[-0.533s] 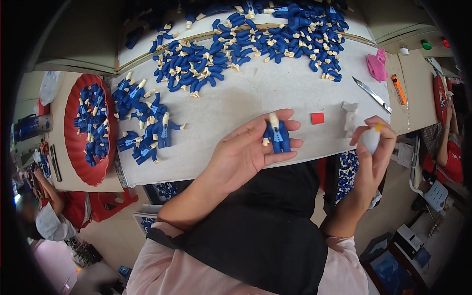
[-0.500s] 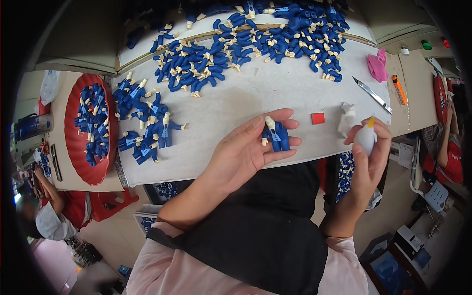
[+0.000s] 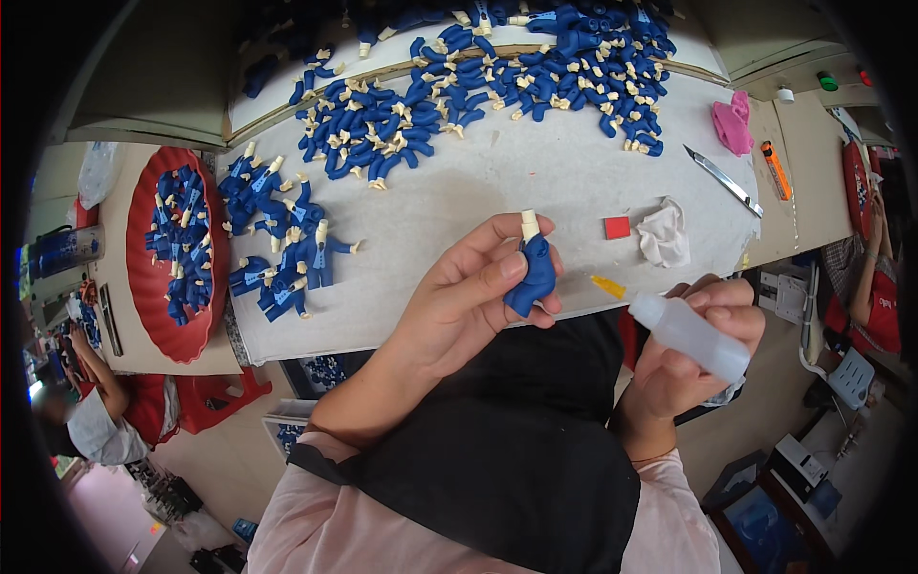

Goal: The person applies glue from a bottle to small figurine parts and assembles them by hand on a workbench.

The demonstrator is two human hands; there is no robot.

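A small blue toy figure body (image 3: 537,277) with a cream neck stands roughly upright between the thumb and fingers of my left hand (image 3: 449,306). Its side is turned toward me. My right hand (image 3: 660,378) grips a translucent white squeeze bottle (image 3: 696,337), tilted with its yellow nozzle tip (image 3: 608,286) pointing left at the figure. A gap separates tip and figure. Left of my left hand lie several assembled figure bodies (image 3: 320,253) with arms. Loose blue arms (image 3: 382,124) with cream hands are heaped across the back of the table.
A red scalloped tray (image 3: 143,258) of figures stands at the left. On the right lie a crumpled white cloth (image 3: 665,234), a red square (image 3: 617,227), a metal craft knife (image 3: 724,182), an orange cutter (image 3: 776,172) and a pink cloth (image 3: 732,124). Other people sit at both sides.
My left hand has closed from an open palm and turned the figure upright and sideways. The bottle has tipped from tip-up to leftward, and my right hand has moved nearer to me.
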